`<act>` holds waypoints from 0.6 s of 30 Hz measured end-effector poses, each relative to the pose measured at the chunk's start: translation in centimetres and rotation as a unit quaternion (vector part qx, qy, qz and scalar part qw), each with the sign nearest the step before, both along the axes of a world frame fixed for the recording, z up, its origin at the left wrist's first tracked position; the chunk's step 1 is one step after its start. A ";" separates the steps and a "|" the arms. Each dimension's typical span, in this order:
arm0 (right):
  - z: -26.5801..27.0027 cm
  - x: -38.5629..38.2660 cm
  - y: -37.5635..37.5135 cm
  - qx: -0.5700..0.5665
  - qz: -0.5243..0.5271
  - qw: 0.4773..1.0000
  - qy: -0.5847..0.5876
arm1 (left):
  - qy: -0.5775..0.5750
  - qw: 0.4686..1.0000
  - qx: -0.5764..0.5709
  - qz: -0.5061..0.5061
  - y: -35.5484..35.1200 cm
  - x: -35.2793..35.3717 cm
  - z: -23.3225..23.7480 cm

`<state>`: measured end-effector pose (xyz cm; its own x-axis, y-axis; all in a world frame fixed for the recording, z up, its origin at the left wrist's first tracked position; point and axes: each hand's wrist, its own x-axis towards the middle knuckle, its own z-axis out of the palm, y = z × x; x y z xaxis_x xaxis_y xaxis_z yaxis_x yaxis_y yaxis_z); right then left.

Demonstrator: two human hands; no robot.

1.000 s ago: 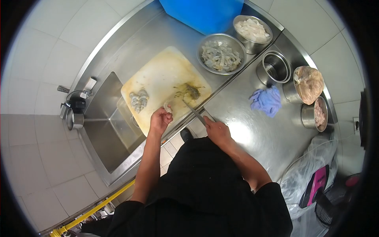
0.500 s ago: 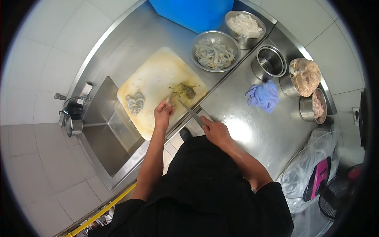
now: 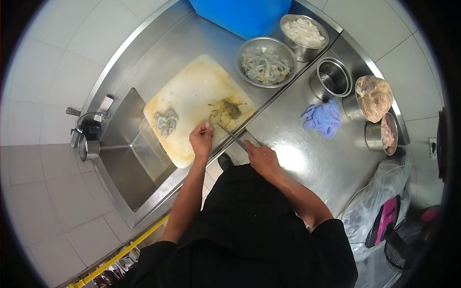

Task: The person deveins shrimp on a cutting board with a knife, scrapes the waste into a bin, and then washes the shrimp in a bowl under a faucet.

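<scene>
My right hand (image 3: 262, 159) is wrapped round the handle of a knife (image 3: 233, 137), its blade pointing up and left over the lower edge of a stained white cutting board (image 3: 192, 81). Near the blade's tip, my left hand (image 3: 201, 139) is closed in a pinch on a small pale shrimp (image 3: 208, 125), mostly hidden by the fingers. A small pile of peeled grey shrimp (image 3: 166, 123) lies on the board's left side. Dark, stringy shrimp veins (image 3: 232, 110) are heaped on the right, just above the knife.
Beyond the board stands a metal bowl of shrimp (image 3: 265, 66), beside a pot of white pieces (image 3: 303, 32) and a blue container (image 3: 245, 14). A sink (image 3: 134, 158) lies left. On the right counter are a blue cloth (image 3: 322, 119), nested pots (image 3: 331, 77) and a bagged food container (image 3: 373, 98).
The view has shifted slightly. My left fingers and the shrimp have come a little closer to the knife tip. Both hands keep their grips.
</scene>
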<state>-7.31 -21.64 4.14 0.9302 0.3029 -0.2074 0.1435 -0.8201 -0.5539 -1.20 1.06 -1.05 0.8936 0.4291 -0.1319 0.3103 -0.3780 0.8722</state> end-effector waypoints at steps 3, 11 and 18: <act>0.3 0.2 0.0 -0.015 -0.008 1.000 0.000 | -0.043 0.998 0.014 -0.045 1.0 0.2 -0.1; -2.1 0.9 -1.2 -0.001 -0.038 0.997 -0.073 | 0.082 0.978 -0.079 -0.177 -0.4 2.9 8.0; -0.2 1.1 -1.3 -0.012 -0.035 0.999 -0.028 | -0.076 0.975 0.104 -0.183 -0.5 8.0 10.5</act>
<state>-6.17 -22.95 3.92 0.9595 0.2316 -0.1605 0.1153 -0.8423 -0.5265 6.78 0.55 9.48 0.9942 0.0821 0.0693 -0.0045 -0.6128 0.7902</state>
